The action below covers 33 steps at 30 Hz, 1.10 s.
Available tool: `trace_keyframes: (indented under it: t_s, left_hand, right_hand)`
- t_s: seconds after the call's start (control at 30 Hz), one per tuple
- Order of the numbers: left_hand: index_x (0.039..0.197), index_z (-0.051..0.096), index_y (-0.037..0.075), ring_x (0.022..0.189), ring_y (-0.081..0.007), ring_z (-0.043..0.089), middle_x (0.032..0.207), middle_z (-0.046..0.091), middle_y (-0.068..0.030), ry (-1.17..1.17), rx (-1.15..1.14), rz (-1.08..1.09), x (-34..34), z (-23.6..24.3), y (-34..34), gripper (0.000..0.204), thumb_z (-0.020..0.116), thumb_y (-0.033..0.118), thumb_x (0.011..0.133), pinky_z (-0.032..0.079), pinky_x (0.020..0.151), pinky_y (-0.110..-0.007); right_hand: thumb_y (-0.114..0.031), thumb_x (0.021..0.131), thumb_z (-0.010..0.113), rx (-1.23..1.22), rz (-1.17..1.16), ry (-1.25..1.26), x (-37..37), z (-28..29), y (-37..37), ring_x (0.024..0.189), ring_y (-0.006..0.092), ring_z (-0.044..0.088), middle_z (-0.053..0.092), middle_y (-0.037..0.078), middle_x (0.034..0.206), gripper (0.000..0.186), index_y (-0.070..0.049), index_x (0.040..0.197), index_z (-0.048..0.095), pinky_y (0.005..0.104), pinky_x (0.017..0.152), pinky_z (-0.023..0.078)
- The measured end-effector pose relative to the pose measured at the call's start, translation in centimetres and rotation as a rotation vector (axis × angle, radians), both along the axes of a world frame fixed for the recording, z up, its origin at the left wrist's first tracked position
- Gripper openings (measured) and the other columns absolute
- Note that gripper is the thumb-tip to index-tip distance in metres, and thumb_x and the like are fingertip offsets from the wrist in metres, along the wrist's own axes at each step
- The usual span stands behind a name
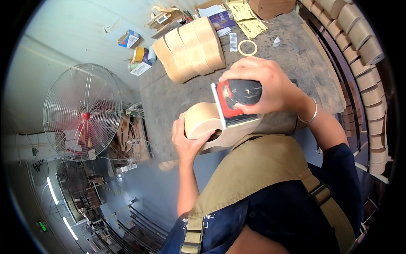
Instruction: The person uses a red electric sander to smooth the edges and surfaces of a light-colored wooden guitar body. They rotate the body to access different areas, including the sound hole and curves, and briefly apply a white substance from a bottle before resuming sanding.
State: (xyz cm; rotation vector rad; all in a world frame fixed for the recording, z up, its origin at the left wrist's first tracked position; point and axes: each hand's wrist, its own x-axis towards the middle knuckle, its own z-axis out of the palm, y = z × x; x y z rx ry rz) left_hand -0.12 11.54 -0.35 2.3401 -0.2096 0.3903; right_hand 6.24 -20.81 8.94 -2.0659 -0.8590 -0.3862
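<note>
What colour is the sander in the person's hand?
The sander is red and black, with a white base plate; the head view shows it best.

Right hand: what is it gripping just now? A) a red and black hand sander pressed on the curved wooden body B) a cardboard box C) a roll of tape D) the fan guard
A: the right hand wraps over the red and black sander, which sits on the curved wooden body that the left hand steadies.
</note>
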Motion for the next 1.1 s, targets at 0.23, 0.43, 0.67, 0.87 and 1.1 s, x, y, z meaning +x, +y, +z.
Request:
trace_keyframes:
  t_s: [0.23,0.43,0.67,0.87,1.1]
  left_hand:
    - [0.136,0.066,0.004,0.102,-0.0332,0.069,0.118,0.071,-0.0133,-0.045,0.062,-0.076,-0.3,0.4,-0.5,0.092,0.103,0.034,0.058,0.058,0.089,-0.046]
    - [0.136,0.066,0.004,0.101,-0.0336,0.069,0.116,0.071,-0.0129,-0.054,0.054,-0.059,-0.8,0.9,-1.0,0.091,0.104,0.033,0.058,0.058,0.088,-0.046]
    - [0.133,0.067,0.004,0.100,-0.0329,0.069,0.113,0.070,-0.0132,-0.052,-0.007,-0.025,-0.9,0.1,0.0,0.090,0.105,0.032,0.056,0.058,0.086,-0.045]
    - [0.132,0.067,0.004,0.099,-0.0323,0.069,0.113,0.070,-0.0125,-0.044,-0.016,-0.039,-1.0,0.2,0.1,0.091,0.105,0.033,0.056,0.058,0.086,-0.045]
    - [0.134,0.067,0.004,0.098,-0.0317,0.070,0.112,0.070,-0.0121,-0.052,0.018,-0.029,-0.9,0.2,0.1,0.093,0.105,0.036,0.056,0.058,0.085,-0.045]
  right_hand:
    - [-0.010,0.068,0.088,0.186,0.174,0.190,2.9,-1.9,1.6,0.101,0.0225,0.071,0.077,0.005,0.105,0.060,-0.007,0.126,0.076,0.0365,0.095,0.057]
    - [-0.011,0.069,0.087,0.176,0.217,0.337,3.5,-2.4,1.2,0.100,0.0202,0.072,0.077,0.007,0.106,0.060,-0.006,0.127,0.075,0.0359,0.095,0.057]
    - [-0.029,0.067,0.088,0.055,0.169,0.317,3.2,-3.2,1.2,0.097,0.0264,0.077,0.079,0.009,0.106,0.054,-0.014,0.119,0.080,0.0369,0.088,0.060]
    - [-0.028,0.066,0.088,-0.161,0.199,0.121,3.0,-2.7,1.6,0.094,0.0308,0.074,0.076,0.009,0.099,0.052,-0.013,0.115,0.080,0.0429,0.081,0.058]
    - [-0.023,0.064,0.088,-0.583,0.228,0.009,1.6,1.9,1.1,0.098,0.0283,0.069,0.073,0.006,0.105,0.052,-0.016,0.115,0.079,0.0420,0.079,0.057]
